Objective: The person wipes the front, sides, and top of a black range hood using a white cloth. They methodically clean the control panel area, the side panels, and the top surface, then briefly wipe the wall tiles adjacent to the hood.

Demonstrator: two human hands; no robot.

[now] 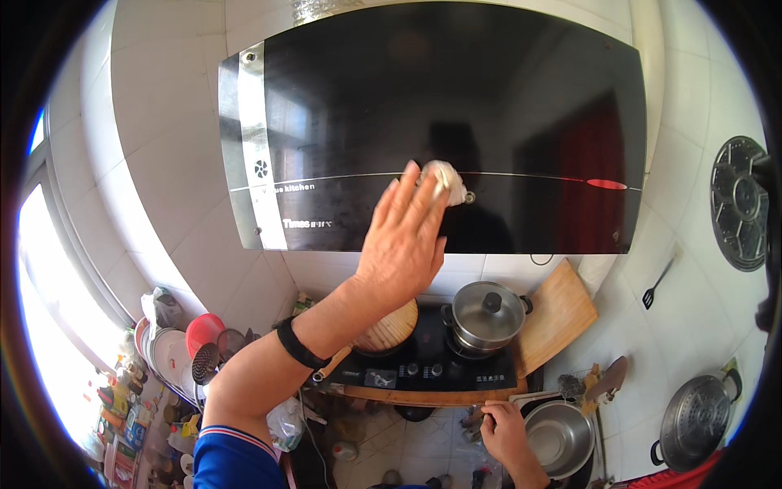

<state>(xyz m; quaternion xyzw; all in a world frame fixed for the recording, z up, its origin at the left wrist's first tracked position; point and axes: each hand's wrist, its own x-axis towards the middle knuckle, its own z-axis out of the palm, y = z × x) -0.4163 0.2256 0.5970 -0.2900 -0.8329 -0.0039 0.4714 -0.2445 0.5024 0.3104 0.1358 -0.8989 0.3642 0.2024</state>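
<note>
My left hand [406, 235] reaches up and presses a crumpled white cloth [447, 183] flat under its fingers against the glossy black front of a range hood [379, 116]. The cloth lies on the thin light line across the panel, beside a small round metal fixing [470, 197]. A black band [299, 345] circles the left wrist. Low down, my right hand [506, 431] hangs with curled fingers by the front edge of the wooden counter [427, 397], left of a steel basin [559, 437]. Whether its fingers hold anything is unclear.
Below the hood, a black gas cooktop [427, 367] bears a lidded steel pot [489, 315] and a pan with a wooden lid [391, 327]. A cutting board [559, 318] leans at right. Dishes [168, 354] and bottles crowd the left. A spatula [657, 287] hangs on the right wall.
</note>
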